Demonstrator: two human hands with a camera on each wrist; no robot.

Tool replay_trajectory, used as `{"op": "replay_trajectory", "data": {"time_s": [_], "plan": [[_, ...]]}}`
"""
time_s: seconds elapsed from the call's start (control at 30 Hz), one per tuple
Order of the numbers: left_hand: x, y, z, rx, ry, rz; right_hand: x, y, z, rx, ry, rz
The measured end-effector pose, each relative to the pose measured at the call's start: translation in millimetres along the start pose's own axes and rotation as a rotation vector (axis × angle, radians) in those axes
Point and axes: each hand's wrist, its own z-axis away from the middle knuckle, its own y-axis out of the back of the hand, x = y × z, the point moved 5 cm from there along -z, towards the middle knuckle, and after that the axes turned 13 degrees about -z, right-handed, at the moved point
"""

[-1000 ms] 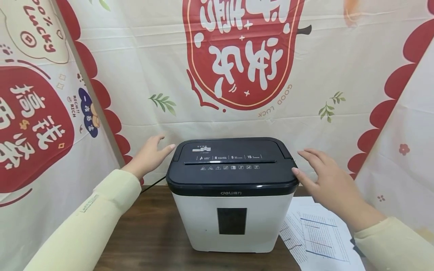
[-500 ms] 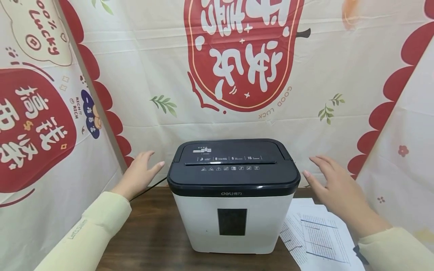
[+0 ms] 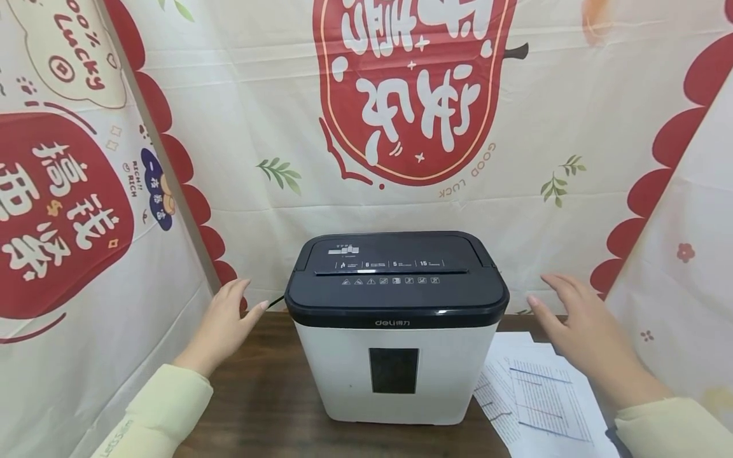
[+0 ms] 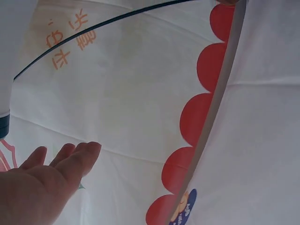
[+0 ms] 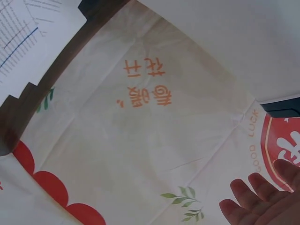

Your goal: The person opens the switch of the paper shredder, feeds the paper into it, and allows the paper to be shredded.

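A paper shredder with a white bin and a black top stands upright on the table, its feed slot running across the lid. To its left my left hand hovers apart from it, fingers relaxed and holding nothing. On the other side my right hand hangs in the air above the printed sheets, likewise empty and not touching the shredder. The left wrist view shows the loose fingers of the left hand. In the right wrist view the right hand appears with fingers spread.
A black power cord leads off from the shredder's left side. The brown wooden table is bounded by printed cloth at the back and both sides. Something dark, partly hidden, lies beside the right sleeve.
Both hands have drawn outward, away from the shredder's sides; the left has also come lower and nearer. The shredder and the sheets have stayed in place.
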Motion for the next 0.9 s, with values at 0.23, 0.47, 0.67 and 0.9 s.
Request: {"op": "replay_trajectory", "data": {"time_s": [0.23, 0.47, 0.67, 0.9], "plan": [[-6.8, -15.6, 16.4, 0.023, 0.0, -0.004, 12.9, -4.1, 7.0, -0.009, -0.034, -0.004], [-9.2, -31.9, 33.7, 0.019, 0.024, 0.016, 28.1, -8.8, 14.9, -0.004, -0.068, 0.01], [-8.5, -45.9, 47.4, 0.013, 0.037, 0.028, 41.6, -13.5, 23.7, -0.01, -0.105, 0.02], [-4.0, -60.5, 61.4, -0.023, 0.061, 0.024, 52.0, -18.7, 30.9, -0.014, -0.155, 0.01]]}}
